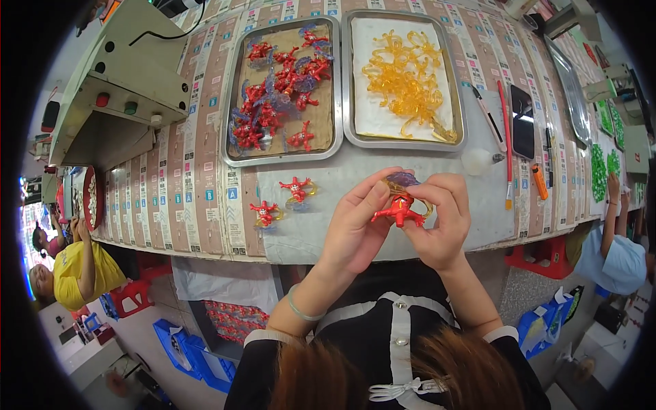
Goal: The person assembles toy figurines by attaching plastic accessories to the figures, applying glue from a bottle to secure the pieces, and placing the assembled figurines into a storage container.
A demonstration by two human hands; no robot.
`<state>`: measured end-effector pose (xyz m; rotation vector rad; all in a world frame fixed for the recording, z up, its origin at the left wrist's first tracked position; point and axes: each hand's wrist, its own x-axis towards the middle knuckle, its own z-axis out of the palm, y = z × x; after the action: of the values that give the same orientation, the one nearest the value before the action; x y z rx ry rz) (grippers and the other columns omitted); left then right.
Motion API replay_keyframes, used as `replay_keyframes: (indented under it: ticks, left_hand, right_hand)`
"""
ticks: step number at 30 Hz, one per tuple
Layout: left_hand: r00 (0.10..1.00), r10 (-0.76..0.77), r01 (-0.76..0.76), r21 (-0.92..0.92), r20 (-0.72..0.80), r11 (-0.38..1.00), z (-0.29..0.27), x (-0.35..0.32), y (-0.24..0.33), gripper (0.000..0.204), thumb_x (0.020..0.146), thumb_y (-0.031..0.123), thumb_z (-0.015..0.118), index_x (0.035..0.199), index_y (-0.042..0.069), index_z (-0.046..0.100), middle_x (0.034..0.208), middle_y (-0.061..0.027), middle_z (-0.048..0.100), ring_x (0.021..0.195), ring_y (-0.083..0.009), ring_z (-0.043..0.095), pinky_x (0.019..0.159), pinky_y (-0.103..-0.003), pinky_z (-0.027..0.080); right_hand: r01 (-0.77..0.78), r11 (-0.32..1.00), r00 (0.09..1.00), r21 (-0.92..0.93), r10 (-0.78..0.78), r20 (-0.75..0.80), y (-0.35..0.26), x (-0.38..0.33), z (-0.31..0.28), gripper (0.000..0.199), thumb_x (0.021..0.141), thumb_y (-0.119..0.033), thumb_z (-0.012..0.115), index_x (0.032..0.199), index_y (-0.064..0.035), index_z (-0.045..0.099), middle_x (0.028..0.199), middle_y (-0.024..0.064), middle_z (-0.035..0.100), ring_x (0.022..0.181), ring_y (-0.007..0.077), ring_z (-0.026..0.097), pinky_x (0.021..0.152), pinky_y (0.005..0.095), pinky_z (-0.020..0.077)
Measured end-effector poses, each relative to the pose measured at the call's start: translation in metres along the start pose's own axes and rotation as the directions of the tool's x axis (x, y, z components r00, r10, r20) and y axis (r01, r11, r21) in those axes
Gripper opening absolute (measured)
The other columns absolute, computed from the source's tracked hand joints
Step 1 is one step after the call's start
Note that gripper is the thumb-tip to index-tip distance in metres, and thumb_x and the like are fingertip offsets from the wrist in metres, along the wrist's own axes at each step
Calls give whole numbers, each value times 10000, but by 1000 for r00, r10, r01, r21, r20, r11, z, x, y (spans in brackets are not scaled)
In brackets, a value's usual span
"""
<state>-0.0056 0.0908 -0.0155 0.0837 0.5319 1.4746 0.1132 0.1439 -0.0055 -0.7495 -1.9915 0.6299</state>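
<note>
Close to the table's front edge, my left hand (359,229) and my right hand (443,222) hold one small red toy figure (398,212) between them. A translucent purple piece (402,179) sits at its upper end, by my left thumb. Part of a clear yellow piece shows beside the figure, at my right fingertips; my fingers hide how it is joined. Left of my hands lie two red figures with yellow pieces, an upper figure (296,188) and a lower figure (264,213). Beyond, a metal tray (283,161) bears red-and-purple figures, and another tray (403,144) bears loose yellow pieces (406,78).
To the right lie a pen-like tool (489,117), a red-handled brush (508,137), a black phone (523,121) and an orange cutter (540,182). A grey machine (140,72) stands at left. Co-workers sit at both sides: a yellow shirt (89,273), a light blue shirt (620,253).
</note>
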Motion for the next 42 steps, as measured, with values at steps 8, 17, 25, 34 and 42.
replay_keyframes:
  ticks: [8,17,25,34,42]
  left_hand:
    - [999,12,-13,24,43,1000,5,-7,-4,327,845,137,478,1123,-30,440,1069,-105,516,925,-132,518,773,-261,435]
    - [997,35,-41,76,72,996,13,3,9,317,838,120,486,1111,-36,454,1061,-108,520,916,-133,522,800,-272,432]
    - [996,-16,11,59,88,998,2,8,-10,275,823,130,519,1066,3,501,917,-34,553,752,-68,528,663,-209,430]
    - [990,106,-127,255,94,959,-1,-7,-3,309,828,194,522,1093,40,479,908,-7,549,785,-67,518,701,-216,418]
    - [997,66,-60,137,-40,989,-25,13,-6,309,860,231,466,1107,45,463,854,-33,552,731,-87,518,727,-245,418]
  right_hand:
    - [66,998,997,-5,-66,-44,-1,-8,-6,367,484,-54,689,828,-43,562,815,74,486,712,229,475,611,310,397]
    - [118,993,991,13,-117,-71,7,-1,-1,389,510,-72,697,869,-51,548,827,73,486,727,235,476,620,316,401]
    - [-89,986,994,-144,78,-78,10,-31,-2,351,656,-120,645,963,-32,499,965,121,442,891,263,438,791,349,358]
    - [73,985,996,-157,-79,-33,46,-43,5,397,632,38,619,1000,-18,482,1044,138,455,888,239,470,776,319,394]
    - [109,969,929,-223,-179,-325,77,-47,-4,309,713,-91,583,999,-17,493,971,176,497,830,254,505,723,356,427]
